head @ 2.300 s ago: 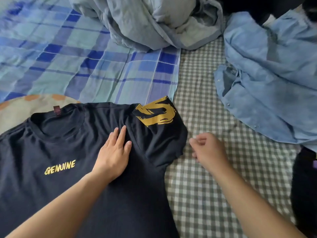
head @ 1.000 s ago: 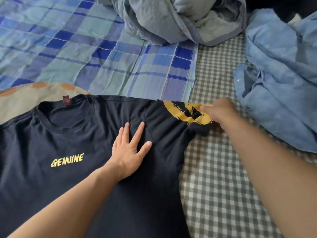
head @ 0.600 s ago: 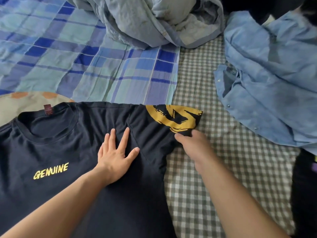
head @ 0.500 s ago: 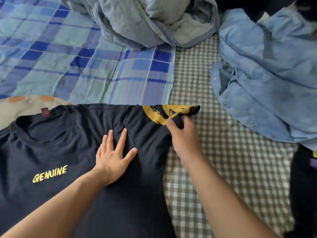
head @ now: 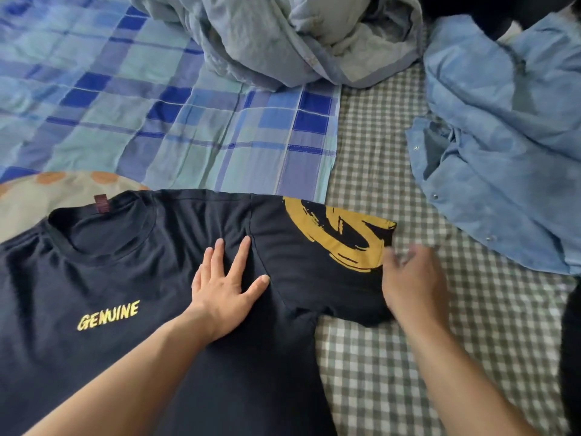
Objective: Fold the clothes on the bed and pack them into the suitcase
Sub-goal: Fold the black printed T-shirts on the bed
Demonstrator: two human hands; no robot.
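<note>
A black T-shirt (head: 110, 272) with yellow "GENUINE" lettering lies face up on the bed, collar toward the far side. Its right sleeve (head: 314, 269), printed with a yellow graphic, is spread flat out to the side. My left hand (head: 226, 284) presses flat on the shirt beside the sleeve seam, fingers spread. My right hand (head: 412, 284) is at the sleeve's outer hem, its fingers blurred and loosely extended, not clearly gripping the cloth. No suitcase is in view.
A crumpled blue denim shirt (head: 503, 152) lies at the right. A grey-blue quilt (head: 283, 36) is bunched at the far side, on a blue plaid cover (head: 157, 121). The green checked sheet (head: 393, 357) shows under my right arm. A dark item (head: 572, 341) sits at the right edge.
The folded-over sleeve has been pulled out and laid flat. My right hand pinched its hem half a second ago and now sits loosely at the hem. My left hand stayed pressed down.
</note>
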